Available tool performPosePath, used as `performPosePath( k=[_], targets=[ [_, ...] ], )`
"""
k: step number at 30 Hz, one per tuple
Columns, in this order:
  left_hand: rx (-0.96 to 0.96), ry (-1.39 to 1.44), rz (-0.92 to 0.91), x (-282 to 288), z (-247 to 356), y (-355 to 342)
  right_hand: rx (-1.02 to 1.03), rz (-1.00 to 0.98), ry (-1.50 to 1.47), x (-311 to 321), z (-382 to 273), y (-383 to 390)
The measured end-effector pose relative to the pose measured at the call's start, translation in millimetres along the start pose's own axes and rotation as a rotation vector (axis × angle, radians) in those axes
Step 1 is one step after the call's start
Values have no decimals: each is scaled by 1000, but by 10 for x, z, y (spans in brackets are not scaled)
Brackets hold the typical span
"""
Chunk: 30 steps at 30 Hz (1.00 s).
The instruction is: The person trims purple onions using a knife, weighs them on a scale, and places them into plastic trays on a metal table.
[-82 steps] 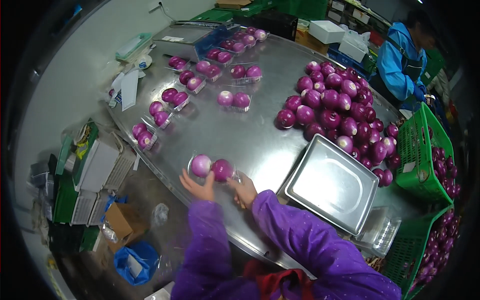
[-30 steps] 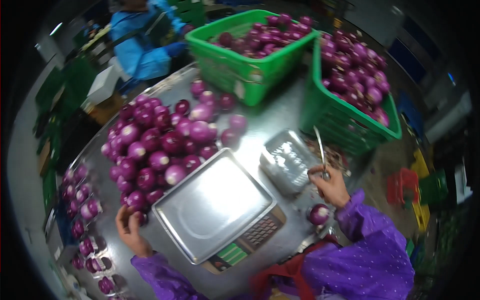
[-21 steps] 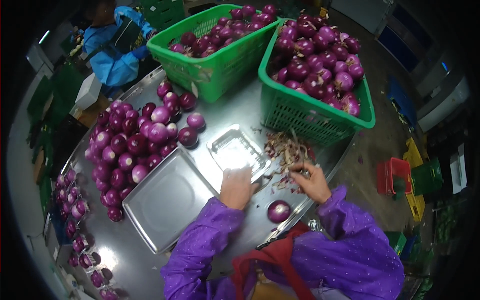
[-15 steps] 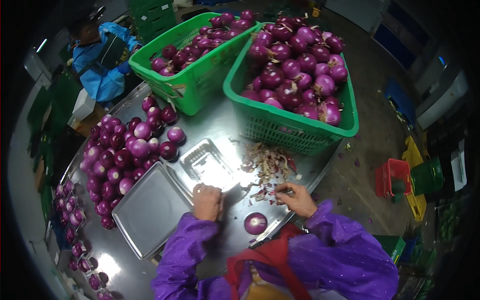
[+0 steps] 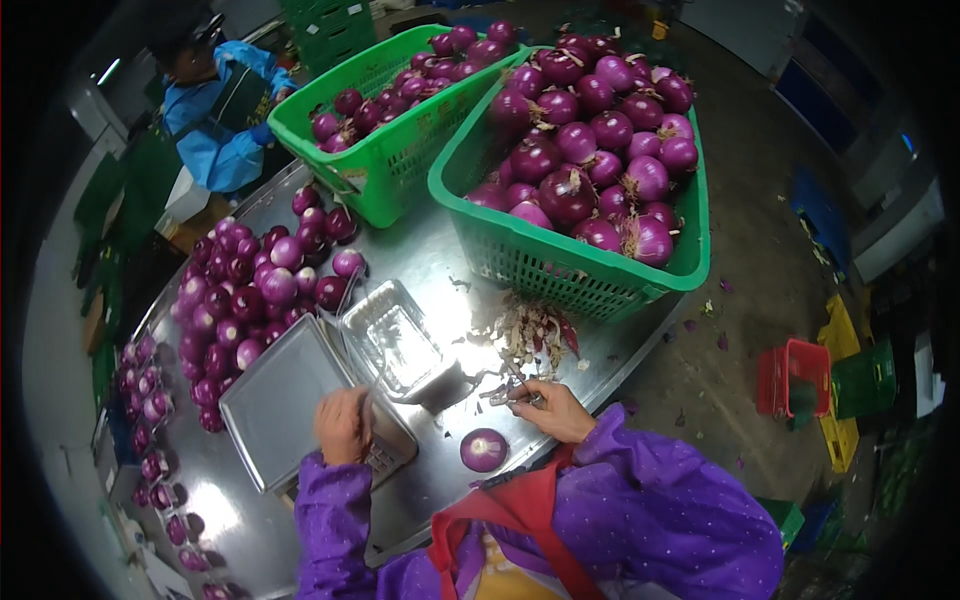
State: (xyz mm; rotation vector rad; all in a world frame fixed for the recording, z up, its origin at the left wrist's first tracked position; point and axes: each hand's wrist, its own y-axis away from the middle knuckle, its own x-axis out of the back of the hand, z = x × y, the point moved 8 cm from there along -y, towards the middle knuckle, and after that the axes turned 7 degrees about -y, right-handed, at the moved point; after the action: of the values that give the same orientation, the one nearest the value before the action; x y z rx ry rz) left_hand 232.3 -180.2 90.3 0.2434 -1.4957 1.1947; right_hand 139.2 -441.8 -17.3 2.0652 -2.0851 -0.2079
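My left hand (image 5: 342, 425) is closed beside the scale's steel tray (image 5: 262, 420); what is in its fingers is too unclear to name. My right hand (image 5: 550, 410) grips a small knife (image 5: 518, 396), only partly visible, over dry peelings (image 5: 530, 330). A single red onion (image 5: 484, 449) lies between my hands, toward the near edge of the metal table (image 5: 215, 505). Clear plastic trays (image 5: 390, 335) sit right of the scale, and a large heap of red onions (image 5: 250, 300) lies behind it.
Two green crates (image 5: 570, 265) (image 5: 370, 190) full of onions stand at the table's back. Packed onion pairs (image 5: 150, 465) line the left. A co-worker in blue (image 5: 215, 150) works beyond. Red (image 5: 775, 385) and yellow (image 5: 840, 440) crates are on the floor at right.
Earlier both hands held a two-onion pack. My view has since swung right and my right hand took the knife. In the last half second both hands shifted leftward.
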Motion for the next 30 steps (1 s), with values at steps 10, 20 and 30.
performPosePath(
  k=[10, 20, 30],
  targets=[
    [341, 121, 287, 487, -438, -144, -152, 148, -190, 224, -1, 72],
    [790, -279, -406, 182, -1533, 693, -178, -23, -174, -56, 190, 73],
    [387, 310, -188, 1038, -1047, -1194, -145, 79, -146, 213, 207, 202]
  ],
)
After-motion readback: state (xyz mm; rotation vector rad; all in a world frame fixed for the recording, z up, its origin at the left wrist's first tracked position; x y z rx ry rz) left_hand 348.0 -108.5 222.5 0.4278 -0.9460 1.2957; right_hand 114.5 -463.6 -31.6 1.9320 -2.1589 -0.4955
